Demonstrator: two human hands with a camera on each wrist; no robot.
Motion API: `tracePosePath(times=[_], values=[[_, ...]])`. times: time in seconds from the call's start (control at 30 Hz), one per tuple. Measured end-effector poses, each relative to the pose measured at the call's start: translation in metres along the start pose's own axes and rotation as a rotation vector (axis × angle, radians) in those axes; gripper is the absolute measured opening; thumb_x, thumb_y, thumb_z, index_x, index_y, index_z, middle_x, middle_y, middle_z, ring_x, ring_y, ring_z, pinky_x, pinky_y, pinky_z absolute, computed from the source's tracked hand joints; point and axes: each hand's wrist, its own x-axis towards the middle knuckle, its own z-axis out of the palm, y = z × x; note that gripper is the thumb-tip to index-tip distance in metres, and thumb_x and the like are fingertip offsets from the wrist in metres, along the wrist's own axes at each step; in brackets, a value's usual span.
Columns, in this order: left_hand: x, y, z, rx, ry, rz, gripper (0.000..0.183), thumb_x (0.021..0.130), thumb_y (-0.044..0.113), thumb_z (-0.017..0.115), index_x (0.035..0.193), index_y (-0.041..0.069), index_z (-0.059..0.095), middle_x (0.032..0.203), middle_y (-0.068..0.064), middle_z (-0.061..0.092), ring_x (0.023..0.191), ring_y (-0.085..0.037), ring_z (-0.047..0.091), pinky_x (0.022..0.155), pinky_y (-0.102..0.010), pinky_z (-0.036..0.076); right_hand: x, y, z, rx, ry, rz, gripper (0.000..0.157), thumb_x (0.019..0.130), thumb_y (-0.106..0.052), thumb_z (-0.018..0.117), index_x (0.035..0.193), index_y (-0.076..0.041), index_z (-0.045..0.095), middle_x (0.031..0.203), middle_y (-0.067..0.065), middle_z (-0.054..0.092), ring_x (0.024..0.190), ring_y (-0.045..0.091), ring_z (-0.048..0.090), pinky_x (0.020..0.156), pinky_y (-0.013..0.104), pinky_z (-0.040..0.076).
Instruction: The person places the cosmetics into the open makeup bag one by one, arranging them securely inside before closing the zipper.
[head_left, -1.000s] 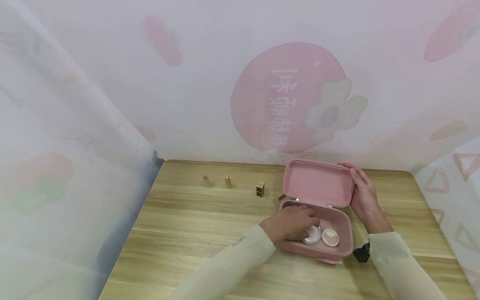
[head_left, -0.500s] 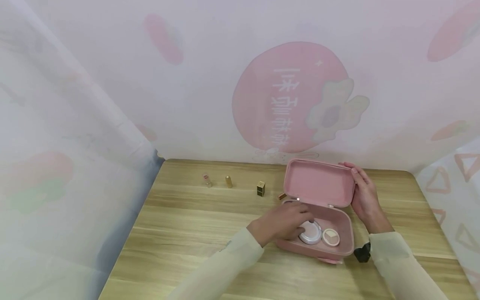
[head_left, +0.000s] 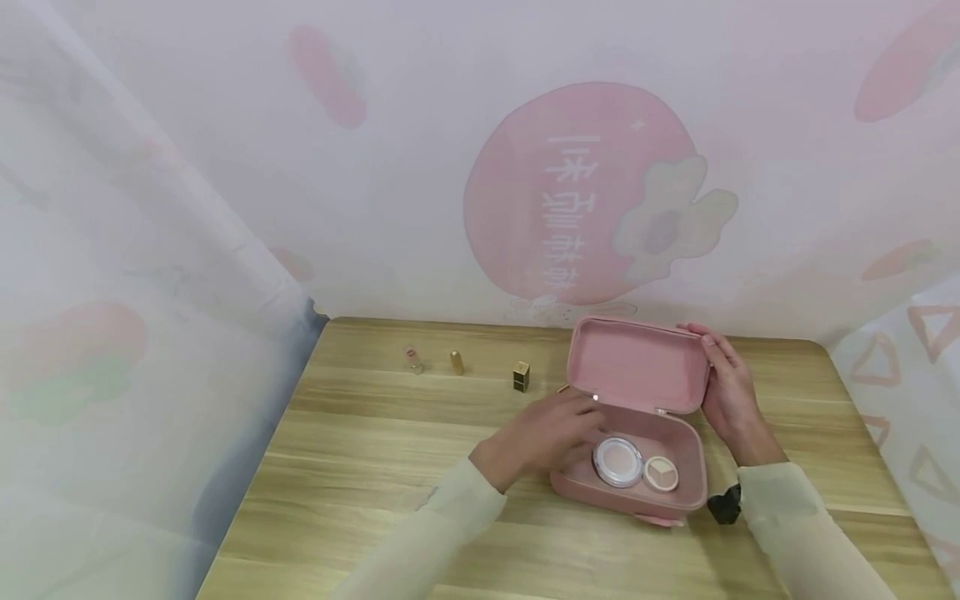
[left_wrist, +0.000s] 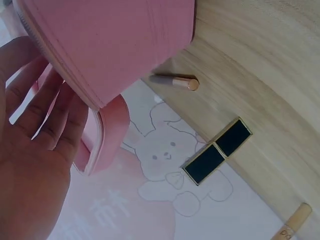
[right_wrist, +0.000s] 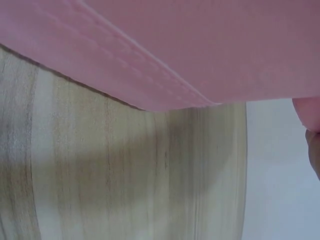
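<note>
Compact (head_left: 618, 462) in pink box (head_left: 628, 501) now uncovered; my left hand (head_left: 536, 437) backed off toward compact's 9–10 o'clock, fingers apart, blocking box corner. Right hand (head_left: 732, 406) clamped on lid (head_left: 637, 367), 3 o'clock; right-wrist view crops most of it.

The makeup case (head_left: 628, 498) is pink inside and out. In it, the round compact (head_left: 618, 462) is silver-white around a pale pink centre, and the three-part palette (head_left: 661, 474) mixes cream and beige. At ten o'clock from the case, the square lipstick (head_left: 521, 377) has black panels edged in gold; the bullet-shaped tube (head_left: 457, 363) is gold. Yellow-brown wood grain streaks the desk (head_left: 360, 467). At twelve o'clock, the whitish backdrop (head_left: 420, 183) carries a pink, flowered print (head_left: 517, 225).
</note>
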Motion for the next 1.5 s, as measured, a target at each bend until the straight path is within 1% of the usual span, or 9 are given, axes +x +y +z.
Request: tracePosePath(times=[0.23, 0.43, 0.53, 0.6, 0.77, 0.9, 1.07, 1.33, 1.5], values=[[-0.011, -0.007, -0.003, -0.079, 0.084, -0.046, 0.027, 0.102, 0.026, 0.079, 0.129, 0.02, 0.074, 0.141, 0.003, 0.07, 0.139, -0.015, 0.061, 0.123, -0.03, 0.048, -0.001, -0.001, 0.0, 0.001, -0.013, -0.006, 0.033, 0.117, -0.018, 0.048, 0.139, -0.012, 0.072, 0.138, -0.005, 0.075, 0.126, 0.008, 0.068, 0.095, 0.024, 0.059], [-0.02, -0.016, -0.001, -0.199, 0.216, -0.009, 0.033, 0.096, 0.011, 0.083, 0.128, 0.012, 0.074, 0.141, -0.006, 0.071, 0.137, -0.023, 0.064, 0.123, -0.035, 0.049, -0.001, -0.001, -0.001, 0.0, -0.012, 0.001, 0.033, 0.117, -0.018, 0.048, 0.14, -0.012, 0.071, 0.138, -0.006, 0.075, 0.126, 0.008, 0.068, 0.095, 0.025, 0.059], [-0.024, -0.02, 0.0, -0.214, 0.253, -0.014, 0.034, 0.095, 0.007, 0.083, 0.128, 0.01, 0.074, 0.141, -0.007, 0.072, 0.136, -0.026, 0.065, 0.124, -0.038, 0.049, -0.001, -0.001, 0.0, 0.003, -0.013, 0.005, 0.033, 0.117, -0.018, 0.048, 0.14, -0.012, 0.071, 0.138, -0.006, 0.075, 0.126, 0.008, 0.068, 0.094, 0.025, 0.059], [-0.026, -0.023, 0.001, -0.188, 0.263, -0.03, 0.034, 0.096, 0.007, 0.081, 0.128, 0.011, 0.074, 0.14, -0.006, 0.073, 0.135, -0.025, 0.066, 0.123, -0.037, 0.049, -0.001, -0.001, 0.0, 0.004, -0.014, 0.004, 0.033, 0.117, -0.018, 0.049, 0.14, -0.012, 0.071, 0.138, -0.005, 0.075, 0.126, 0.008, 0.068, 0.095, 0.025, 0.059], [-0.031, -0.031, 0.005, -0.122, 0.274, -0.066, 0.029, 0.1, 0.01, 0.078, 0.128, 0.012, 0.075, 0.136, -0.006, 0.074, 0.132, -0.022, 0.067, 0.118, -0.033, 0.053, -0.001, -0.001, 0.0, 0.006, -0.014, 0.004, 0.032, 0.117, -0.018, 0.049, 0.14, -0.011, 0.071, 0.138, -0.005, 0.075, 0.126, 0.008, 0.068, 0.095, 0.025, 0.059], [-0.034, -0.035, 0.007, -0.161, 0.253, -0.091, 0.028, 0.101, 0.014, 0.078, 0.129, 0.013, 0.074, 0.138, -0.008, 0.073, 0.133, -0.023, 0.067, 0.119, -0.034, 0.052, -0.002, -0.001, 0.0, 0.012, -0.01, 0.003, 0.032, 0.117, -0.017, 0.049, 0.139, -0.011, 0.071, 0.138, -0.005, 0.075, 0.126, 0.008, 0.068, 0.096, 0.024, 0.059], [-0.038, -0.041, 0.01, -0.177, 0.197, -0.156, 0.029, 0.103, 0.019, 0.078, 0.131, 0.014, 0.074, 0.141, -0.006, 0.072, 0.136, -0.023, 0.065, 0.124, -0.039, 0.049, -0.003, -0.001, 0.0, 0.026, -0.007, 0.0, 0.032, 0.117, -0.016, 0.048, 0.137, -0.011, 0.072, 0.138, -0.004, 0.075, 0.128, 0.007, 0.068, 0.098, 0.023, 0.058], [-0.045, -0.056, 0.017, -0.171, 0.195, -0.243, 0.027, 0.1, 0.014, 0.08, 0.127, 0.016, 0.075, 0.141, -0.004, 0.07, 0.131, -0.023, 0.065, 0.114, -0.037, 0.056, -0.003, -0.001, 0.0, 0.032, -0.01, -0.014, 0.032, 0.117, -0.016, 0.048, 0.136, -0.01, 0.073, 0.138, -0.004, 0.076, 0.128, 0.008, 0.068, 0.1, 0.022, 0.057], [-0.048, -0.063, 0.021, -0.192, 0.189, -0.28, 0.027, 0.1, 0.013, 0.08, 0.127, 0.016, 0.074, 0.143, -0.006, 0.069, 0.13, -0.026, 0.065, 0.11, -0.04, 0.058, -0.002, 0.0, 0.0, 0.032, -0.013, -0.022, 0.032, 0.117, -0.015, 0.047, 0.136, -0.009, 0.073, 0.138, -0.003, 0.076, 0.128, 0.008, 0.067, 0.1, 0.022, 0.057]])
